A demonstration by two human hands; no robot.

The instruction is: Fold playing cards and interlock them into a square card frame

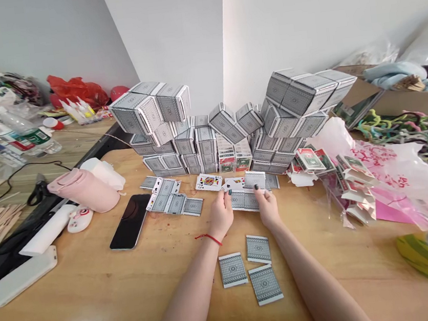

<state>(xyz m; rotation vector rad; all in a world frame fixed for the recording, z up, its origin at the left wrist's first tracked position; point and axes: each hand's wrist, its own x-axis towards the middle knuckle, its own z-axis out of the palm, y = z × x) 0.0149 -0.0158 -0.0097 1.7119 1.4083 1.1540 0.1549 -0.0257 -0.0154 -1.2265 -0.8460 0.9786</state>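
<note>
Free tabletop [347,248] just left of tape roll [415,256]; card-block wall [206,142] ahead.

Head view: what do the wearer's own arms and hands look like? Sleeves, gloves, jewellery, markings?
No sleeves in view on the forearms, no gloves. Left hand: thin red bracelet at the wrist. Right hand: no bracelet. Both thumbnails are dark. No cables visible.
</note>
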